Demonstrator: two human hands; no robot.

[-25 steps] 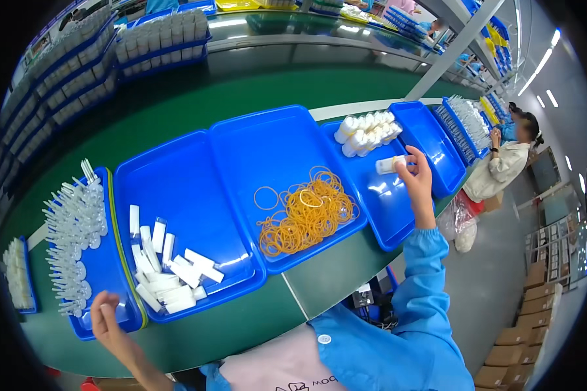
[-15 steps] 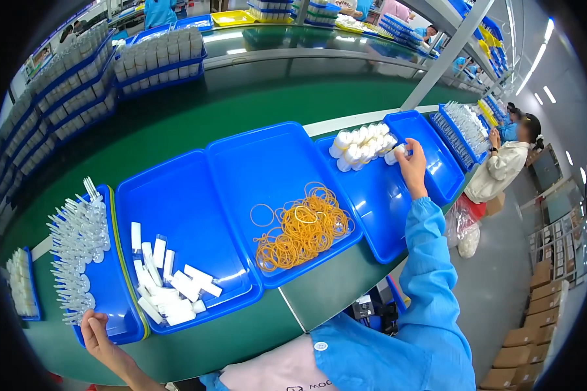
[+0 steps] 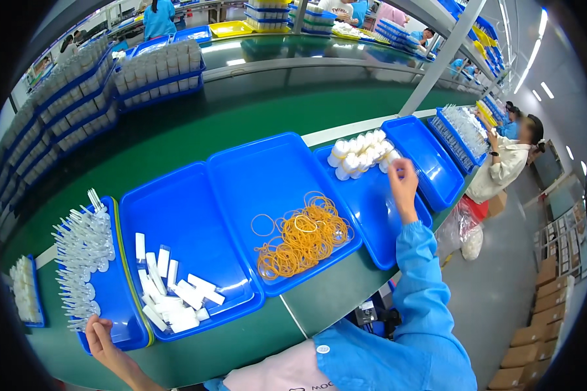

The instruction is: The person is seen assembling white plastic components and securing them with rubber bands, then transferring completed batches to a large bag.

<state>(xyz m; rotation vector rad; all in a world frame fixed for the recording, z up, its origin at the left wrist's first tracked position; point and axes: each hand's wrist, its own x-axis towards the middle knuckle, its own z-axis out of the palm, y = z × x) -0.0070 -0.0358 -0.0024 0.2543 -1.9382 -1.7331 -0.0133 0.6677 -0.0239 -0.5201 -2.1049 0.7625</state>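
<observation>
The blue-sleeved right arm [image 3: 425, 280] extends forward, bare right hand [image 3: 403, 181] loosely curled; bare left hand [image 3: 104, 340] (held lower) half-curled.

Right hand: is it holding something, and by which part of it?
The right hand seems empty, beside the white cylinders; contact with one cannot be told.

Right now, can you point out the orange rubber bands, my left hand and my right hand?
Orange rubber bands [image 3: 303, 241]: head view, on the middle of the heap.
Left hand [image 3: 104, 342]: head view, mid-hand, below the fingers.
Right hand [image 3: 404, 185]: head view, mid-hand, between fingers and wrist.
</observation>
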